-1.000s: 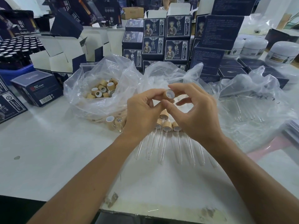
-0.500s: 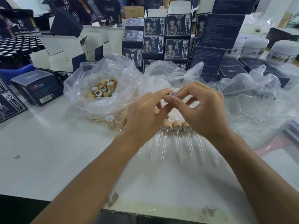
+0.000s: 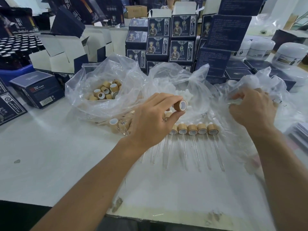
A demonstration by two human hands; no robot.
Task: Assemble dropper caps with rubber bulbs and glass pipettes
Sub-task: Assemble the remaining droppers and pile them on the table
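**Hands split; cap stays left**

Since a second ago the hands have parted: then both met on one cap, now the right hand [image 3: 253, 109] has gone right into the pipette bag [image 3: 260, 84], fingers curled among the plastic; what they hold, cannot tell. Left hand [image 3: 150, 124] pinches the cap [image 3: 180, 105] between thumb and fingertip, white inside facing the camera, above the tabletop [image 3: 50, 155]. Just below lies a row of finished droppers [image 3: 193, 130], pipettes pointing toward the viewer. Left, the cap bag [image 3: 103, 104]. Behind, stacked boxes [image 3: 171, 39].
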